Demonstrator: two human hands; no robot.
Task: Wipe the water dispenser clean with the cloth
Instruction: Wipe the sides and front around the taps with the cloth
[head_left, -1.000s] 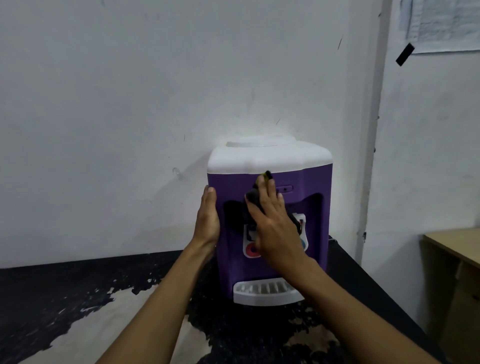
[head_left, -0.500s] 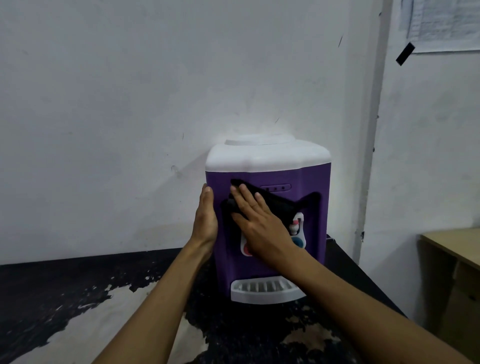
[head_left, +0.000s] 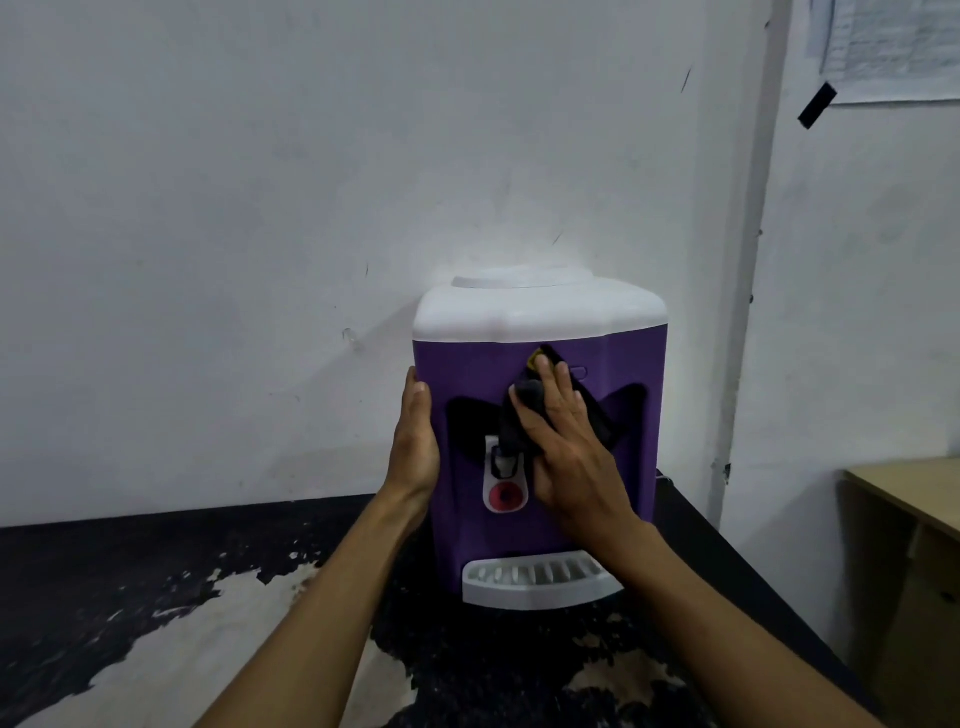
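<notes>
The water dispenser (head_left: 467, 374) stood on the worktop (head_left: 104, 571), close against the wall (head_left: 260, 208). The left hand (head_left: 415, 441) lay flat on its left side, fingers straight, seemingly to brace it. The right hand (head_left: 566, 452), fingers stretched out flat, pressed the dark cloth (head_left: 514, 426) onto the purple front.

Smooth plastic dispenser (head_left: 467, 374) — soft, matt dark cloth (head_left: 514, 431).

Nothing is legible; print on the paper sheet (head_left: 893, 47) is blurred.
</notes>
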